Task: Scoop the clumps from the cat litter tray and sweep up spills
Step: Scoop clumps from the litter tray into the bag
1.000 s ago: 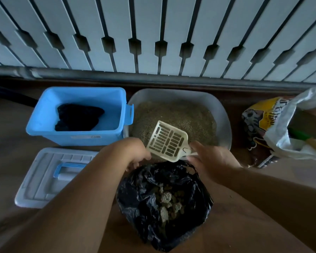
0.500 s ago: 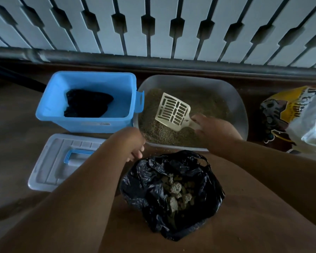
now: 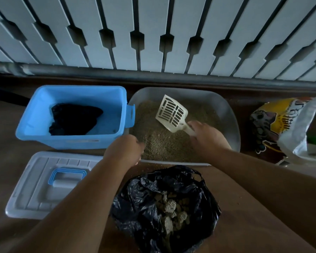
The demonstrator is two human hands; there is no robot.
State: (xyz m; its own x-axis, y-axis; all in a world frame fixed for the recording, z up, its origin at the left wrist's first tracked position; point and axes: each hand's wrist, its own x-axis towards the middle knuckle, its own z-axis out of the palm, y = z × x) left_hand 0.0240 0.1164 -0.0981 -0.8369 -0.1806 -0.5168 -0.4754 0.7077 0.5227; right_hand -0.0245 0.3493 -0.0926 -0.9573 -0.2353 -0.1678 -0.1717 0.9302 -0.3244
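On the far left of the floor sits a blue box with something dark inside. Just in front of it lies a white lid with a blue handle.

Next comes the left hand. It is over the near left corner of the grey litter tray. Its fingers are curled down, but I cannot tell if they hold anything.

The tray is full of sandy litter and touches the blue box on its right side. In front of the tray, between the two arms, an open black bag sits on the floor with grey clumps in it.

The right hand grips the handle of a cream scoop. The scoop is over the litter near the middle of the tray, with its slotted end tipped up toward the far side.

At the right edge of the floor lies a yellow litter bag with a cat picture, partly under a white plastic bag.
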